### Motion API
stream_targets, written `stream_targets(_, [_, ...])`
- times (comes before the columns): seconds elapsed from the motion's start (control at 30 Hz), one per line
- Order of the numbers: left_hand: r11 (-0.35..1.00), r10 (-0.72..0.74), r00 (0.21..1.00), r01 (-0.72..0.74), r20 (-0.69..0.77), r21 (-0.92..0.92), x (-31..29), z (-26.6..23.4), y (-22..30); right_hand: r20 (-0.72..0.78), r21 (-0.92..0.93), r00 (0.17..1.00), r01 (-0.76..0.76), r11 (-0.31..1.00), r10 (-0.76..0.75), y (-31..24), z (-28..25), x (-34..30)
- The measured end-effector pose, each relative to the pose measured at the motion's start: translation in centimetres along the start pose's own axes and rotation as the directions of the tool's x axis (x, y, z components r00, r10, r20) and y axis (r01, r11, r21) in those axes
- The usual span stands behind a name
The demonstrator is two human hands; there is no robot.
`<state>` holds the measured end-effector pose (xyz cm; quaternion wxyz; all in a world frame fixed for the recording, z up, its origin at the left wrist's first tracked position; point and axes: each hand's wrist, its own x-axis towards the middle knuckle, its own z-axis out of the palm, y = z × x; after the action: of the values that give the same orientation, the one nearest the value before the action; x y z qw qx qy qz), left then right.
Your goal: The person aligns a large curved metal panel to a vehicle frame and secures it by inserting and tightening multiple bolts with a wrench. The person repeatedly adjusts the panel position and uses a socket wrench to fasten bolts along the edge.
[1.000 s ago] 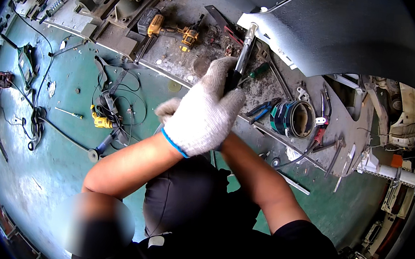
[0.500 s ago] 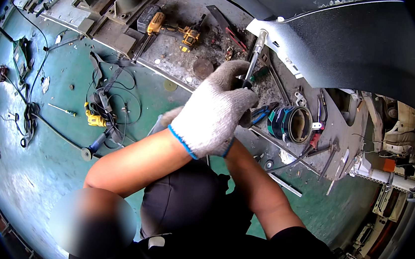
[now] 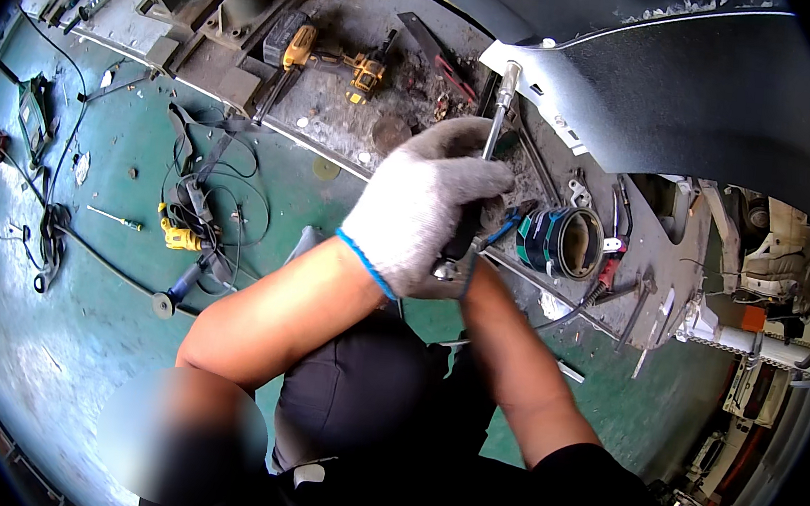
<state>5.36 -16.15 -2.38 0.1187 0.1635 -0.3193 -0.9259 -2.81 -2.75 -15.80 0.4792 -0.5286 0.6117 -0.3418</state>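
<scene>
The gloved left hand [image 3: 421, 211], clamped round the socket driver [image 3: 499, 116] at the far-right flange [image 3: 498, 57], should hold it straight to limit slipping; the mostly hidden right hand's [image 3: 446, 287] grip I cannot tell.

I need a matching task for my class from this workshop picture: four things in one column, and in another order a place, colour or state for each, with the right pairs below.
Things
1. long-shafted tool
2. battery power tool
3. round container
4. curved panel

Descriptions
A. yellow and black, lying on the workbench
B. dark, pale along one edge
C. held in the gloved left hand
D. open-mouthed, near the workbench's edge

Pairs: 1-C, 2-A, 3-D, 4-B
</scene>
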Motion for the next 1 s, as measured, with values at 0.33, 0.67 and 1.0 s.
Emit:
stream_targets(0.33, [0.997, 0.062, 0.998, -0.062, -0.002, 0.041, -1.2, -0.9, 2.4, 0.319, -0.347, 0.859, -0.287, 0.893, 0.400, -20.0, -9.5, -6.8])
stream_targets(0.67, [0.961, -0.052, 0.993, 0.079, 0.108, -0.265, 1.5, -1.4, -0.6, -0.138, -0.313, 0.973, 0.132, 0.941, -0.182, -4.4, 0.9, 1.2])
stream_targets(1.0, [0.995, 0.012, 1.000, -0.014, -0.017, -0.094, 0.6, -0.1, 0.9, 0.216, -0.581, 0.886, -0.220, 0.784, 0.410, -13.3, -6.0, -3.7])
